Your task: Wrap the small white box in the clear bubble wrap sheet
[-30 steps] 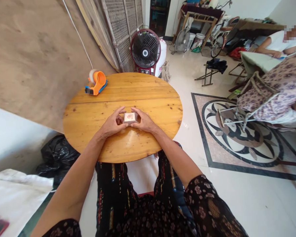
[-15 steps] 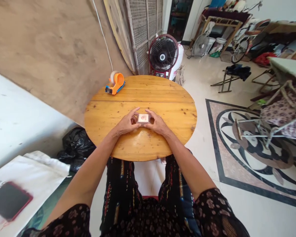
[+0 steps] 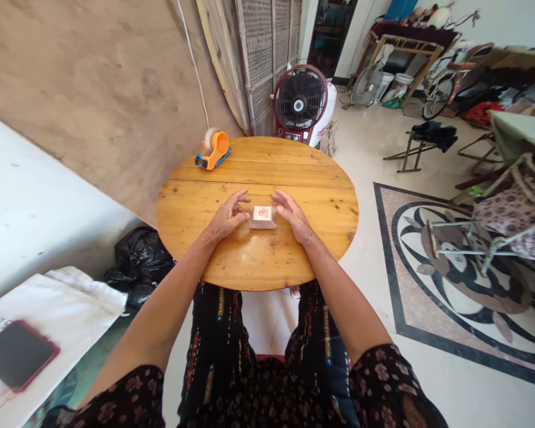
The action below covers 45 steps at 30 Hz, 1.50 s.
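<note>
A small box in clear wrapping [image 3: 263, 217], with a pale top and a reddish mark on it, rests on the round wooden table [image 3: 196, 238]. Just to its left is my left hand [image 3: 230, 215], fingers apart, its thumb close to the wrapping; whether they touch is hard to tell. On the box's right side my right hand [image 3: 293, 217] is open, palm turned inward, holding nothing.
An orange tape dispenser [image 3: 214, 150] stands at the table's back left edge. Behind the table is a fan [image 3: 298, 105]. A phone [image 3: 18, 355] lies on white cloth at lower left, near black bags [image 3: 140, 261].
Both hands have let go of the box and moved apart, the right hand farther out. The box now sits uncovered between them. The view has shifted slightly.
</note>
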Tool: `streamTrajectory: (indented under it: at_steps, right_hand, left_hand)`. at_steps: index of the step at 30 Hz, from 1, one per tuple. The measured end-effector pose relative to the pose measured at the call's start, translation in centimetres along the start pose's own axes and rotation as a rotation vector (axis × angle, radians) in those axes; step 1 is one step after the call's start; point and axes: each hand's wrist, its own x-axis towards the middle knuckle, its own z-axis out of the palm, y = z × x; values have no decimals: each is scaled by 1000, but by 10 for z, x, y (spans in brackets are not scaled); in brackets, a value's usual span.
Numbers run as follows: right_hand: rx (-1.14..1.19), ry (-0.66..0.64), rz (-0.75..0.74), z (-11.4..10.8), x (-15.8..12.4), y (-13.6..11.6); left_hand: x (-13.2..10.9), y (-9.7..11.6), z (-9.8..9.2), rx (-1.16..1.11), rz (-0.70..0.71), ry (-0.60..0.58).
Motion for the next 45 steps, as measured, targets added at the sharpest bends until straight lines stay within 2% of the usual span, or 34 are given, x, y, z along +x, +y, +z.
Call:
streamTrajectory:
  at_steps: [3, 5, 10, 16, 24, 35, 45]
  right_hand:
    - [38, 183, 41, 3, 4, 7]
    - [15, 230, 42, 5, 6, 13]
    - [-25, 235, -15, 7, 6, 21]
    - [-81, 231, -27, 8, 5, 18]
    - [-93, 222, -21, 9, 4, 16]
    - [-93, 222, -21, 8, 3, 15]
    - [-116, 219, -26, 8, 4, 18]
  left_hand:
    - [0, 0, 1, 64, -20, 69]
    - [0, -1, 2, 103, -23, 74]
    - [1, -2, 5, 173, 4, 52]
    - [1, 0, 7, 252, 24, 44]
    - [1, -7, 8, 179, -33, 77]
    - [0, -4, 8, 202, -18, 68]
    - [2, -5, 4, 290, 22, 137]
